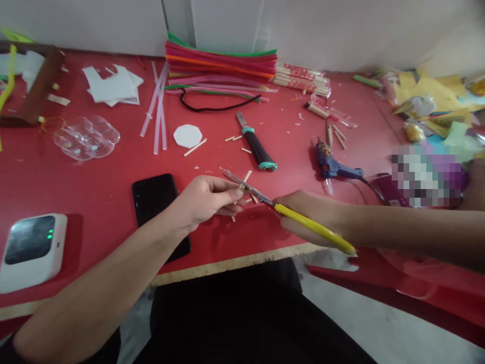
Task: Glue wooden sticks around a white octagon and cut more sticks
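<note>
Between its thumb and fingers, my left hand pinches a thin wooden stick. Yellow-handled scissors are in my right hand, their blades pointing up and left across the stick beside my left fingertips. Short cut stick pieces lie on the red table under and beyond the blades. Above the hands rests a black and teal utility knife. A white octagonal piece lies to its left, with a longer stick at its edge.
A black phone lies beside my left wrist, and a white device stands farther left. A blue glue gun sits at right. Colored pipe cleaners, pale glue sticks and a clear palette lie toward the back.
</note>
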`<act>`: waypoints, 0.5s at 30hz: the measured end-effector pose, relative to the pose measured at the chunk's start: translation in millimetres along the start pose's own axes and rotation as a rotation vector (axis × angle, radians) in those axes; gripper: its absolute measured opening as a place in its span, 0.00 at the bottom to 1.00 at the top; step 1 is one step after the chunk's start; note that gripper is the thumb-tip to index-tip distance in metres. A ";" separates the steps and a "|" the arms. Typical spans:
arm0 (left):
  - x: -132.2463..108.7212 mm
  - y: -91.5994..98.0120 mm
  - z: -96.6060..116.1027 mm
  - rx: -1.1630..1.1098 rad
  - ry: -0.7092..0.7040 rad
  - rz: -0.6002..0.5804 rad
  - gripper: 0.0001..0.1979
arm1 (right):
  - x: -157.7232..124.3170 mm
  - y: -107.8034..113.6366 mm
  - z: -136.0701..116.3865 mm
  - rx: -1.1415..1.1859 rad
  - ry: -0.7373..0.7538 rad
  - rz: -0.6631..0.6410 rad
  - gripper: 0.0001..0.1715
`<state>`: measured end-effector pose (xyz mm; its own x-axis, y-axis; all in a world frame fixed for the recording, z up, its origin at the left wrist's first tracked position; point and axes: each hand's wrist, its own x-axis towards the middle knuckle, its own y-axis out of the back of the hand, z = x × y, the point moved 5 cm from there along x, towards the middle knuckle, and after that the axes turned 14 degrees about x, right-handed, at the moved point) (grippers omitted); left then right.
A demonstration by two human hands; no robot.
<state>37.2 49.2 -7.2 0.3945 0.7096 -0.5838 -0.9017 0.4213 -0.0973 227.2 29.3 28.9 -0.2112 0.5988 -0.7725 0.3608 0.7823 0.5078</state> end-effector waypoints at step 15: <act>-3.7 0.0 4.7 0.079 -0.068 0.010 0.04 | 2.4 2.0 -1.0 0.034 0.097 0.026 0.07</act>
<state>36.6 49.2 -1.2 0.3991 0.7494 -0.5282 -0.8900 0.4552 -0.0266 226.6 32.5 28.5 -0.2877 0.6344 -0.7175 0.3981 0.7606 0.5128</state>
